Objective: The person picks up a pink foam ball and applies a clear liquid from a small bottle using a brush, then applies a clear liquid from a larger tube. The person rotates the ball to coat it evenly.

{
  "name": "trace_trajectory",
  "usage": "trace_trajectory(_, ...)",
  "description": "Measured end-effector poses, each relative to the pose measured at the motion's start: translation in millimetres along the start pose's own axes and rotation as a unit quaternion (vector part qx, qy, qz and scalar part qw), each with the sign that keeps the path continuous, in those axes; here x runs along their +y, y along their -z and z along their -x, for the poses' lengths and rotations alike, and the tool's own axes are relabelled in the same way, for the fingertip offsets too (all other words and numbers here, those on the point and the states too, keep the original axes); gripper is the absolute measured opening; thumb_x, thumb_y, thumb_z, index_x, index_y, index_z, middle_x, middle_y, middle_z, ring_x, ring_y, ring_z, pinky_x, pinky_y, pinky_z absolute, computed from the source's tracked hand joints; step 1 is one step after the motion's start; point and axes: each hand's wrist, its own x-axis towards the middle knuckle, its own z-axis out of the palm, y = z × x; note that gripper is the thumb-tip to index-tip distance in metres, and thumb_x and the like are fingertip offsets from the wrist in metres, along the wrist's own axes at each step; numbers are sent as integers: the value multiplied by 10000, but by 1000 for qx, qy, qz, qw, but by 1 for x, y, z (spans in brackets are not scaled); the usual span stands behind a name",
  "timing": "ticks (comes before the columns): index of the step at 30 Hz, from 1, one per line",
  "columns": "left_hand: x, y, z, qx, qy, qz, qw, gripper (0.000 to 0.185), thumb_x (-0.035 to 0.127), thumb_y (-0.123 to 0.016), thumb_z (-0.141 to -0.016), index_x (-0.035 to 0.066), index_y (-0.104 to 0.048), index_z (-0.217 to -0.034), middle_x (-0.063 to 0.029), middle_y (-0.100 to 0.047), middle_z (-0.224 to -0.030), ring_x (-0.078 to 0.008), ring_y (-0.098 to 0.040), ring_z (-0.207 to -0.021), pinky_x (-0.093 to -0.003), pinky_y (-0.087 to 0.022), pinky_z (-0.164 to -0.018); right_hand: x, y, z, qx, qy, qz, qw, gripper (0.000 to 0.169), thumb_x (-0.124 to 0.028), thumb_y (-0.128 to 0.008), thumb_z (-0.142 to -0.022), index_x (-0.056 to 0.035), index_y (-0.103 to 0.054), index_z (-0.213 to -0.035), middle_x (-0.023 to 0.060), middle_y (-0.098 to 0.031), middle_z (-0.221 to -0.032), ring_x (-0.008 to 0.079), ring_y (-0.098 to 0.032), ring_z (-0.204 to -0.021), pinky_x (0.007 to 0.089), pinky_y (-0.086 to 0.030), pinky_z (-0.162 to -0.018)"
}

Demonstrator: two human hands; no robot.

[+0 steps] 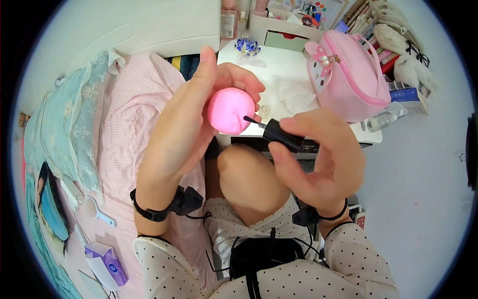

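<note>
My left hand (190, 116) is curled around a round, glossy pink object (230, 111), with the thumb pointing up. The object has a dimple or crease on its lower right side; its material cannot be told. Between thumb and fingers my right hand (321, 157) holds the black cap of a small brush (283, 135), like a nail polish brush. The dark brush tip points left and lies at the object's right side; whether it touches is unclear. Behind the hands, a crumpled white tissue (295, 93) lies on the white table (261, 80).
A pink vanity case (351, 78) stands at the table's right. A blue crystal ornament (247, 47), a pink bottle (228, 24) and a white organizer (291, 31) are at the back. Left is a bed with a striped pink sheet (130, 112), a hairbrush (101, 213) and a tissue pack (106, 263).
</note>
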Motion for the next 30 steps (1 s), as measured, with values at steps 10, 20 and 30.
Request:
trace_trajectory(10,1,-5,1,4,-5,-61,998,661,555,-170,-944,14,-543,-877,-45,-546,-826,-124,-513,-787,-227,-400,-744,0,-2,4,18,-134,-64,989,237,11,-712,-706,32,-604,-917,67,-615,-790,88,-549,-632,195,-439,-573)
trace_trajectory(20,8,-8,9,21,-16,-149,988,785,642,-77,-895,11,-543,-873,-37,-540,-820,-116,-502,-786,-214,-386,-752,-6,10,-1,-41,-114,-6,993,249,96,-672,-706,66,-583,-936,95,-617,-890,114,-578,-742,211,-457,-633)
trace_trajectory(30,4,-6,8,19,-12,-158,987,841,685,-34,-861,15,-543,-874,-35,-535,-819,-128,-501,-785,-219,-382,-763,-1,-4,-3,-38,49,43,997,370,96,-719,-610,30,-600,-954,97,-614,-828,160,-562,-658,236,-440,-553)
